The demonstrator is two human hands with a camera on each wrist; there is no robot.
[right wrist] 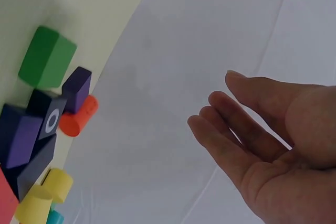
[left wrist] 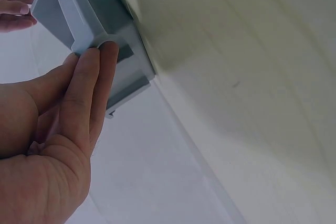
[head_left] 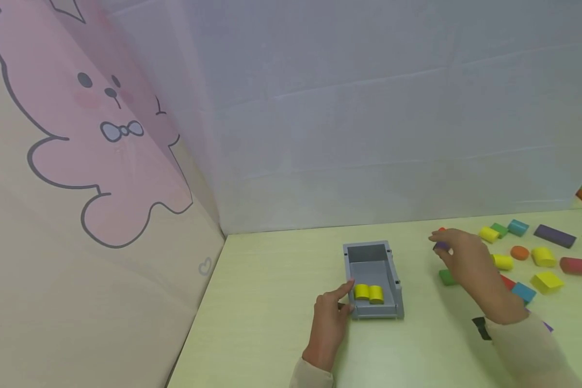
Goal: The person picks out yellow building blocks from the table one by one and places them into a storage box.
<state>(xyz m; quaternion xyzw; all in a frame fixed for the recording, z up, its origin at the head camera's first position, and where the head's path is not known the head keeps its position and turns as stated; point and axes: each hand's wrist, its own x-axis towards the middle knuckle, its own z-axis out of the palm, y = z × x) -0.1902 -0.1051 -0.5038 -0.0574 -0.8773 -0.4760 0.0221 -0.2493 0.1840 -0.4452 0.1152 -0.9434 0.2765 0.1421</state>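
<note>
**Left hand on grey box; right hand over scattered blocks**

The grey box (head_left: pixel 374 280) sits open-topped on the tabletop (head_left: pixel 271 302), with two yellow cylinders (head_left: pixel 369 292) lying side by side at its near end. The left hand (head_left: pixel 331 318) is at the box's near-left corner. In the left wrist view its fingers (left wrist: pixel 94 77) lie straight and together, tips pressing flat against the box's outer wall (left wrist: pixel 113 30); nothing is gripped.

The right hand (head_left: pixel 465 258) hovers to the right of the box, well apart from it. In the right wrist view its fingers (right wrist: pixel 231 129) are loosely extended, slightly spread, palm empty. In the head view, just beyond the fingertips, a purple block (head_left: pixel 440 246) and a bit of red show; whether the tips touch the purple block cannot be told. A green block (head_left: pixel 447 277) lies just below the hand on the near side.

Further right of the fingers the loose blocks spread over the tabletop: a yellow cylinder (head_left: pixel 489 234), a small green block (head_left: pixel 499 229), a teal cylinder (head_left: pixel 518 227), a long dark purple bar (head_left: pixel 555 236), an orange disc (head_left: pixel 519 252), two more yellow pieces (head_left: pixel 544 256), a red cylinder (head_left: pixel 574 265), a yellow wedge (head_left: pixel 547 281) and a blue block (head_left: pixel 522 291).

A pale wall (head_left: pixel 368 108) stands behind; a pink bear panel (head_left: pixel 92 151) closes the left side.
</note>
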